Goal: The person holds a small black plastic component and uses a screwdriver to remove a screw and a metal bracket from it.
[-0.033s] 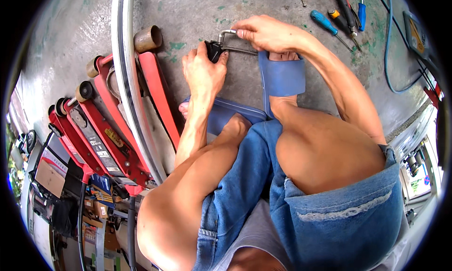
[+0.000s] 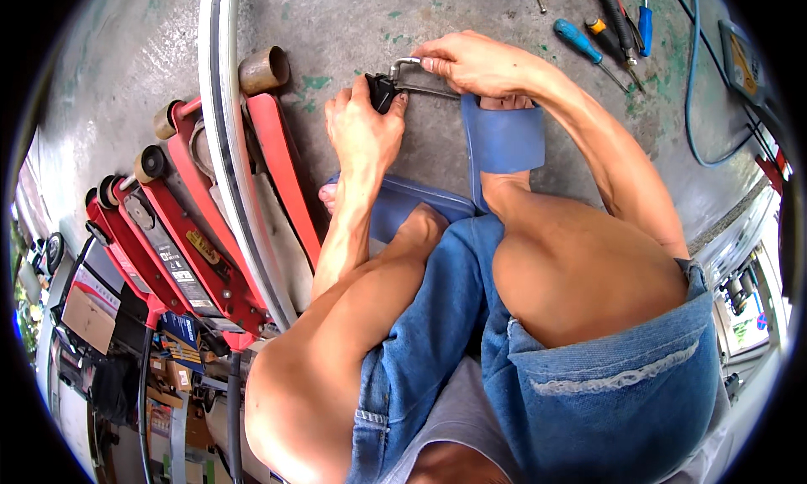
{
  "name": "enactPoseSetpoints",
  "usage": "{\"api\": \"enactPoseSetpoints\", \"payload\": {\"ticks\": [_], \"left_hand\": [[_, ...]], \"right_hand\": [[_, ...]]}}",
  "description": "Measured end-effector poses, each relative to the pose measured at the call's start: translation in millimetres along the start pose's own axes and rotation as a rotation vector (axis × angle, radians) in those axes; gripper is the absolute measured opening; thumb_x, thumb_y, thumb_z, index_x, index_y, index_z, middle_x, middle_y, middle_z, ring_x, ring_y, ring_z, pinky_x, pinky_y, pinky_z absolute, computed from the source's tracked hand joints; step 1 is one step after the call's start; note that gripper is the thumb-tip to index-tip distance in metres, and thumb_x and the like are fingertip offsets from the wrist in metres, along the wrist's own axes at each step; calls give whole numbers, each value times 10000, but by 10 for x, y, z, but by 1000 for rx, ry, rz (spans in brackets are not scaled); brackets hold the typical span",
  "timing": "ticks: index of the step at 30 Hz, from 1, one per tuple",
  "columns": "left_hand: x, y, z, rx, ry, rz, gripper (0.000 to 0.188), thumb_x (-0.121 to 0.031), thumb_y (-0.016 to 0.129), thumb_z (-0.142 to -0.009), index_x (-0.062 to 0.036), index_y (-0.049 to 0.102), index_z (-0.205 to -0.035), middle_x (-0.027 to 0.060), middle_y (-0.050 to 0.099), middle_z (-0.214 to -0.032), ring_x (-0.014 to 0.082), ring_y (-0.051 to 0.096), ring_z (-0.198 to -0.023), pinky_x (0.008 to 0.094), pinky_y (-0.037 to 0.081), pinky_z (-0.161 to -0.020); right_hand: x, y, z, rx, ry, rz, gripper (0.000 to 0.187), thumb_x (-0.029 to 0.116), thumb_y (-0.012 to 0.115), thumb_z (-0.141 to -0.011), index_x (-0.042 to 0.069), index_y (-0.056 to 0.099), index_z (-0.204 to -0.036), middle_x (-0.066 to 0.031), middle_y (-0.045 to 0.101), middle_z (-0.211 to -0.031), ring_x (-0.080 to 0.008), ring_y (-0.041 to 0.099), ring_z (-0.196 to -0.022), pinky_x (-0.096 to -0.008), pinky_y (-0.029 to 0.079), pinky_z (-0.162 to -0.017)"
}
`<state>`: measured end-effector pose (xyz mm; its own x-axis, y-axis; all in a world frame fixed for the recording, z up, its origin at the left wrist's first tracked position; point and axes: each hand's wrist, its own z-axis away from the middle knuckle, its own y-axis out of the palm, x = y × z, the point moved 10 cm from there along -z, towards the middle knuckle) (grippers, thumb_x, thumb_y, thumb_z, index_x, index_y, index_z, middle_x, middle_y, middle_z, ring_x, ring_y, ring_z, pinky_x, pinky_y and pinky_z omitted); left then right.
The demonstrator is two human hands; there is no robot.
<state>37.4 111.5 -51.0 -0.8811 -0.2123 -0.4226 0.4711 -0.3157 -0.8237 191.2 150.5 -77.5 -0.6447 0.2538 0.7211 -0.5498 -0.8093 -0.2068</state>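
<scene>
My left hand (image 2: 363, 129) is closed around a small black block-shaped part (image 2: 381, 92), holding it just above or against the concrete floor; I cannot tell which. Out of the top of that part rises an L-shaped silver rod, like a hex key (image 2: 403, 61), with its bend upward. My right hand (image 2: 475, 61) pinches the rod's free end between thumb and fingers. A second, thin metal rod (image 2: 433, 90) runs from beside the black part toward my right foot. Both blue sandals (image 2: 511, 138) are just nearer than the work. The rod's lower end is hidden.
Red floor jacks (image 2: 181, 253) stand at the left, crossed by a long pale metal strip (image 2: 227, 123). A rusty pipe piece (image 2: 265, 69) lies beyond them. At the far right are a blue screwdriver (image 2: 577, 40), more hand tools and a blue cable (image 2: 692, 89).
My right hand sits very slightly lower, still on the rod. Nothing else has visibly moved.
</scene>
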Motion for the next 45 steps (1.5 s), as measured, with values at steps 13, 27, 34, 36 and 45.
{"api": "enactPoseSetpoints", "payload": {"ticks": [13, 27, 34, 36, 45], "left_hand": [[-7, 65, 7, 16, 12, 17, 618, -359, 801, -803, 57, 652, -1236, 276, 689, -1065, 442, 634, -1035, 504, 494, -931], [-4, 66, 14, 1, -13, 83, 491, -302, 808, -794, 35, 661, -1119, 268, 676, -1045, 468, 600, -1035, 538, 481, -913], [130, -23, 51, -80, -29, 76, 541, -311, 810, -793, 16, 638, -1189, 251, 663, -1088, 446, 589, -1072, 561, 472, -916], [157, 43, 65, -14, -55, 79, 560, -313, 804, -797, 10, 629, -1219, 249, 656, -1106, 445, 577, -1089, 568, 463, -919], [129, 114, 118, -55, -7, 142, 579, -328, 810, -784, -18, 610, -1231, 219, 655, -1097, 421, 570, -1052, 560, 450, -906]], "right_hand": [[121, 7, 37, -158, -137, 407, 362, 84, 566, -886, 65, 645, -1239, -216, 722, -1000, -419, 691, -952, -511, 555, -777], [263, 51, 134, -332, -282, 548, 350, 46, 577, -815, 51, 623, -1163, -224, 689, -815, -451, 678, -806, -529, 554, -676], [351, 35, 147, -353, -278, 620, 142, 151, 586, -967, 9, 581, -972, -213, 675, -831, -446, 656, -761, -525, 523, -656], [350, 25, 176, -355, -300, 599, 204, 189, 586, -989, 11, 545, -899, -228, 651, -778, -454, 646, -751, -527, 509, -635], [79, 46, 150, 68, 114, 90, 281, 280, 489, -1057, 41, 632, -1090, -189, 612, -682, -329, 610, -598, -435, 478, -578]]}}
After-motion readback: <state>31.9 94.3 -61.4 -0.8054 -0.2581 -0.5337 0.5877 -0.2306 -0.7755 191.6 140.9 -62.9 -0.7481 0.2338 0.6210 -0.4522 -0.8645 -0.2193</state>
